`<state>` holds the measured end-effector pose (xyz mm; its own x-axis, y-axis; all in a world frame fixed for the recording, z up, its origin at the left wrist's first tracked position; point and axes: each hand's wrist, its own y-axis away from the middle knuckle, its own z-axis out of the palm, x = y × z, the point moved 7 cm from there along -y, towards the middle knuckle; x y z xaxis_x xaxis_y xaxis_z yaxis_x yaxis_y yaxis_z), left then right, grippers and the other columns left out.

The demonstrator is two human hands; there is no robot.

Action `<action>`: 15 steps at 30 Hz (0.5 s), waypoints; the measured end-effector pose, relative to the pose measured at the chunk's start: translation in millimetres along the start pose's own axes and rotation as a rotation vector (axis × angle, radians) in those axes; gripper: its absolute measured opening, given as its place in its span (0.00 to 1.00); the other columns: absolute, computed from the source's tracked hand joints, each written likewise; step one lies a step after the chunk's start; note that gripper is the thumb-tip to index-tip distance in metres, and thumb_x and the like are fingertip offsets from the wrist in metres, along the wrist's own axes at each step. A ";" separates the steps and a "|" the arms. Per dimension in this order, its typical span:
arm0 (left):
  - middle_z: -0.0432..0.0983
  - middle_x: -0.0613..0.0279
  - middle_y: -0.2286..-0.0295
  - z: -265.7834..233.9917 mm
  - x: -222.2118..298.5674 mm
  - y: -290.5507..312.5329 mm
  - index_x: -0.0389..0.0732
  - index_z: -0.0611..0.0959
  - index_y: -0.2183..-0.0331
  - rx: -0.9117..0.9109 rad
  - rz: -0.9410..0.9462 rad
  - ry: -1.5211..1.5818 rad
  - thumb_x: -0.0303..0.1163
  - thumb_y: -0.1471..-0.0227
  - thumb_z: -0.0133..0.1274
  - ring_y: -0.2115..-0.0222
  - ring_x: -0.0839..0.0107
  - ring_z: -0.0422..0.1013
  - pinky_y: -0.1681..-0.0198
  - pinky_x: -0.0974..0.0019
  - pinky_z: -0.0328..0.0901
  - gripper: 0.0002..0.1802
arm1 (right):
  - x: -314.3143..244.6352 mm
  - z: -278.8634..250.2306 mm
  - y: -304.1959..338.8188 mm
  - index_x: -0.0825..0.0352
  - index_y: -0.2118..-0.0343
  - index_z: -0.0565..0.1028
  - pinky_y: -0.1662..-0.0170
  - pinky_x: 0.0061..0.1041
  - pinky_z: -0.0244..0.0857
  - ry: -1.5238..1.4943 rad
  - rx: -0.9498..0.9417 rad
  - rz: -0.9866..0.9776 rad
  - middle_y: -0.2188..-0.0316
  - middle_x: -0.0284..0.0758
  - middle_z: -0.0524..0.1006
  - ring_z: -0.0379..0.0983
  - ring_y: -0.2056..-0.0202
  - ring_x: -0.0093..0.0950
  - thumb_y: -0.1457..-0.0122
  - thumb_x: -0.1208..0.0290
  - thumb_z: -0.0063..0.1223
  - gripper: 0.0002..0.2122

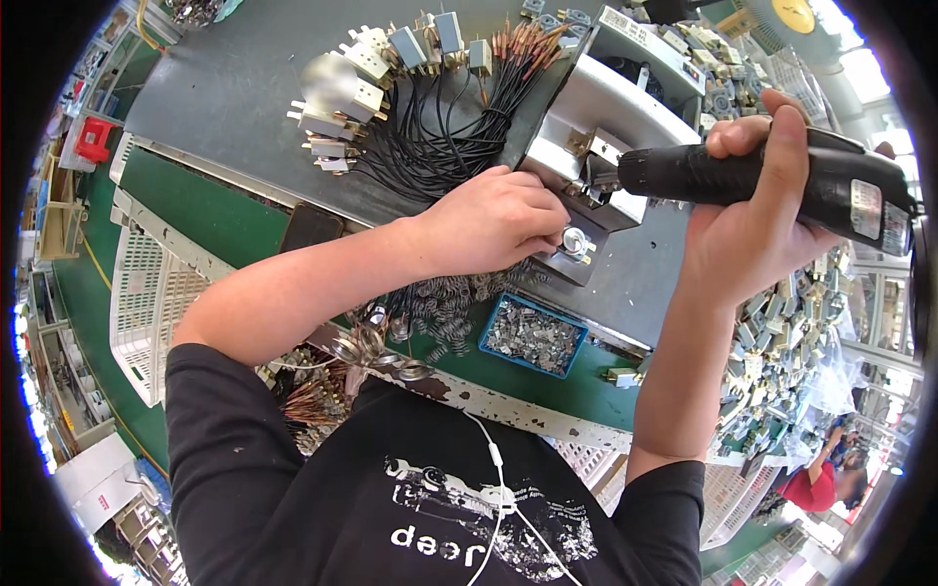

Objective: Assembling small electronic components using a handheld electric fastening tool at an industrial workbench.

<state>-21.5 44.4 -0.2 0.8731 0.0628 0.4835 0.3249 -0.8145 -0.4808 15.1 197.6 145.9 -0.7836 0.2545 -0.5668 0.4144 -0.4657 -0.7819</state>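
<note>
My right hand [757, 200] is wrapped round a black electric screwdriver [694, 174]. Its nose points left into a metal fixture [555, 168], close to a pale plug housing [606, 149] seated there. Just below that, my left hand [498, 220] rests at the fixture's lower end with its fingers curled together. Whatever those fingertips pinch is hidden. Right beside them sits a small pale part with a round silvery top and brass pins [576, 242]. Beyond my left hand lies a bundle of black cables [430, 137], with grey and cream plugs [366, 63] at one end and coppery ends at the other.
A blue tray [533, 335] of small metal pieces stands near my body, beside a heap of springs [440, 308]. Many loose plug housings [772, 342] cover the right side. A white plastic basket [147, 303] is at left. Another person in red [813, 488] is far right.
</note>
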 end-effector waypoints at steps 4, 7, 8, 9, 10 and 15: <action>0.78 0.70 0.68 0.6 1.5 -0.4 0.45 0.81 0.71 0.016 0.022 0.018 0.33 0.54 0.64 0.63 0.66 0.74 0.59 0.60 0.66 0.07 | 12.7 -1.3 -4.4 0.61 0.34 0.47 0.73 0.29 0.73 0.072 -0.182 0.092 0.65 0.50 0.79 0.75 0.78 0.27 0.39 0.82 0.55 0.35; 0.78 0.70 0.67 -0.8 0.1 1.8 0.44 0.81 0.71 0.007 0.006 0.026 0.33 0.54 0.64 0.62 0.66 0.74 0.58 0.59 0.67 0.07 | 7.6 10.2 2.2 0.61 0.31 0.41 0.73 0.29 0.72 0.034 -0.163 0.161 0.65 0.51 0.79 0.75 0.78 0.26 0.38 0.83 0.54 0.39; 0.78 0.70 0.67 -0.6 0.3 1.1 0.44 0.81 0.71 0.009 0.008 0.027 0.33 0.54 0.64 0.62 0.66 0.74 0.58 0.59 0.67 0.07 | 9.1 10.2 2.6 0.61 0.30 0.40 0.73 0.28 0.72 0.056 -0.164 0.183 0.64 0.51 0.79 0.75 0.78 0.26 0.38 0.82 0.53 0.40; 0.79 0.70 0.67 0.0 0.4 0.5 0.44 0.81 0.71 0.004 0.010 0.025 0.33 0.54 0.64 0.62 0.66 0.74 0.58 0.59 0.67 0.07 | 9.5 10.4 2.7 0.61 0.30 0.40 0.73 0.28 0.72 0.058 -0.165 0.181 0.64 0.51 0.79 0.75 0.78 0.26 0.38 0.82 0.53 0.40; 0.79 0.70 0.67 0.6 0.5 -0.2 0.44 0.81 0.71 0.000 0.013 0.023 0.33 0.53 0.63 0.62 0.66 0.74 0.58 0.59 0.67 0.07 | 10.9 10.7 3.0 0.62 0.31 0.41 0.73 0.28 0.72 0.077 -0.168 0.188 0.64 0.51 0.79 0.75 0.78 0.26 0.38 0.83 0.53 0.39; 0.79 0.70 0.66 0.5 -0.8 -1.0 0.44 0.82 0.70 -0.010 0.011 0.016 0.34 0.53 0.63 0.62 0.66 0.74 0.57 0.60 0.67 0.08 | 11.0 21.2 2.3 0.63 0.31 0.42 0.72 0.26 0.71 0.105 -0.158 0.201 0.63 0.51 0.78 0.74 0.78 0.25 0.38 0.83 0.53 0.38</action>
<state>-22.3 45.4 -0.5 0.8705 0.0450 0.4902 0.3121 -0.8205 -0.4789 -2.4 181.4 143.4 -0.6297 0.2605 -0.7319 0.6300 -0.3800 -0.6773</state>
